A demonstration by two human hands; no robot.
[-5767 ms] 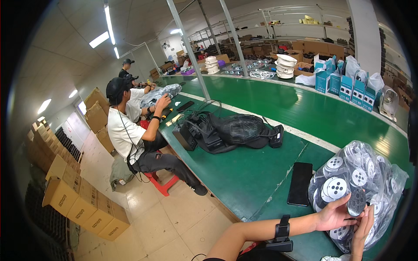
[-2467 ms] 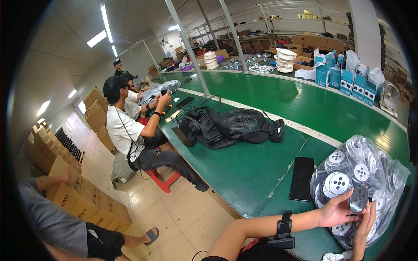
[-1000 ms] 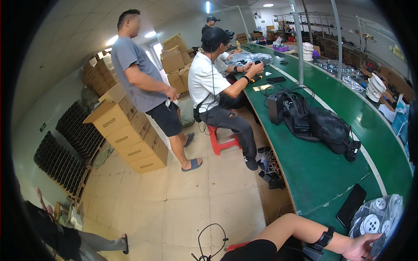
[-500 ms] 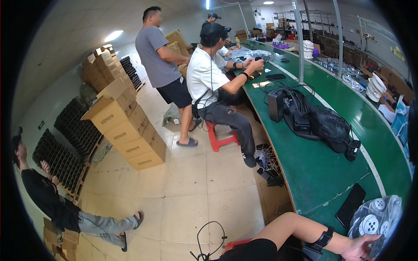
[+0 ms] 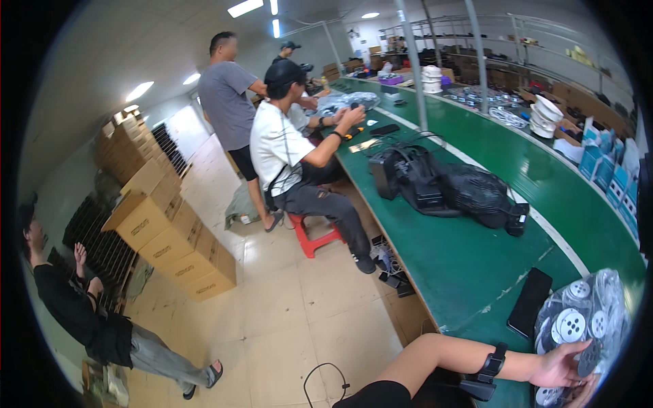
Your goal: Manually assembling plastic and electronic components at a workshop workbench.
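My left hand (image 5: 559,367) reaches in at the lower right, a black band with a small device (image 5: 492,364) strapped on its wrist. Its fingers close on a dark grey disc (image 5: 588,362), partly cut off by the picture's dark rim. Around and under the hand lies a clear plastic bag (image 5: 613,292) of white and grey round discs with holes (image 5: 570,325). Left of the bag a black phone (image 5: 530,302) rests on the green table (image 5: 435,272). My right hand does not show.
Black bagged devices with cables (image 5: 469,192) lie farther up the table. A person in a white shirt (image 5: 279,136) sits there on a red stool (image 5: 314,238). Others stand at left and behind. Brown cartons (image 5: 183,255) are stacked on the floor. White bowl-like parts (image 5: 544,117) stand beyond the green strip.
The whole view has shifted, so table and people appear farther left and my left hand higher. More of the disc bag shows. My left hand stays at the grey disc.
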